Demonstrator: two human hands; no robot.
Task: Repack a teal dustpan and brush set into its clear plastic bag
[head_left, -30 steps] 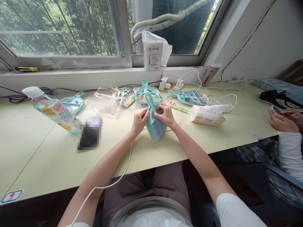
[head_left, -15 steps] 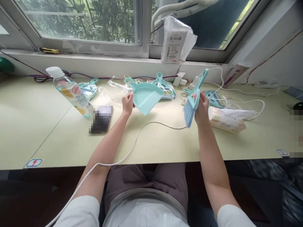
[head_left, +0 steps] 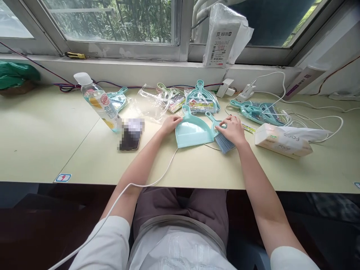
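A mint-green dustpan (head_left: pixel 194 131) lies on the table in front of me, its handle pointing to the window. My left hand (head_left: pixel 171 124) grips its left edge near the handle, fingers closed. Just right of the pan is a small hand brush (head_left: pixel 224 143) with blue-grey bristles and a mint handle, tilted with the bristles toward me. My right hand (head_left: pixel 233 129) pinches this brush near the top of its bristles. Dustpan and brush sit side by side, close together. A white cable (head_left: pixel 165 170) runs under them.
Wrapped dustpan sets (head_left: pixel 201 99) lie along the back, with more (head_left: pixel 260 112) at right. Crumpled clear plastic (head_left: pixel 150 105) is behind my left hand. A bottle (head_left: pixel 98 103) and a phone (head_left: pixel 131 137) stand left; a tissue pack (head_left: pixel 284 140) lies right.
Both hands have come down and toward each other. The dustpan and brush, held up and apart before, are now at the table side by side. The view has shifted slightly.
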